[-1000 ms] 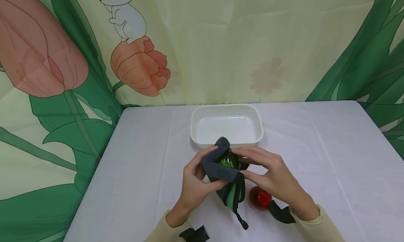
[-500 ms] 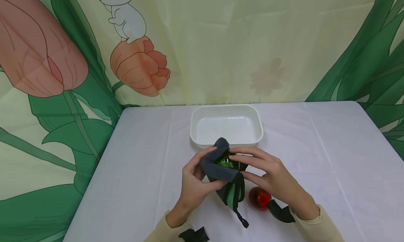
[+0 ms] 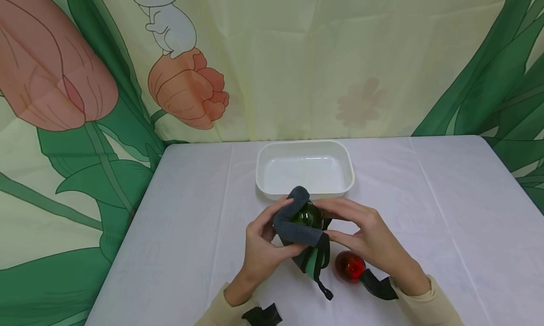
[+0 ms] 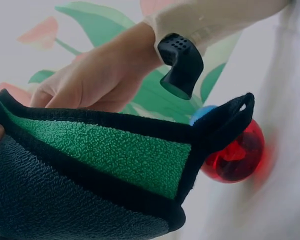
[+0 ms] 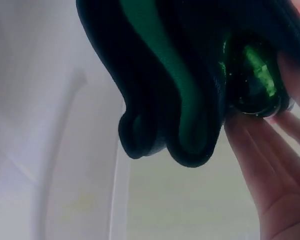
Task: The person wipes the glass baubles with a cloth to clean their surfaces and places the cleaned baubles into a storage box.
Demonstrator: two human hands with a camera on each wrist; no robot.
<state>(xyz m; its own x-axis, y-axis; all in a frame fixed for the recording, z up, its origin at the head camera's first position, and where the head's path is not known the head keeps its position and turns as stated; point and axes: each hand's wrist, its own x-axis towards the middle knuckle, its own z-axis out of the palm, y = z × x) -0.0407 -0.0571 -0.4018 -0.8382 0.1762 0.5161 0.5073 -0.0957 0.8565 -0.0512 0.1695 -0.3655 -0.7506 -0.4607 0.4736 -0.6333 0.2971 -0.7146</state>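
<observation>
In the head view my left hand grips a folded terry cloth, dark grey on one face and green on the other, with black trim. A black hanging loop sticks out from its corner in the left wrist view. Nested in the fold is a shiny, see-through green ball. My right hand holds this ball by its right side with fingers and thumb. The right wrist view shows the green ball between the fingertips and the cloth; the cloth hides part of it.
A white rectangular tray stands just beyond the hands. A see-through red ball lies on the white-covered table near my right wrist. Part of a small blue thing shows behind the loop. A printed curtain hangs behind the table.
The green ball has turned in the cloth, so its light-green patch no longer shows on top. My right fingers shifted over it and back. The cloth's loop swung slightly; my left hand barely moved.
</observation>
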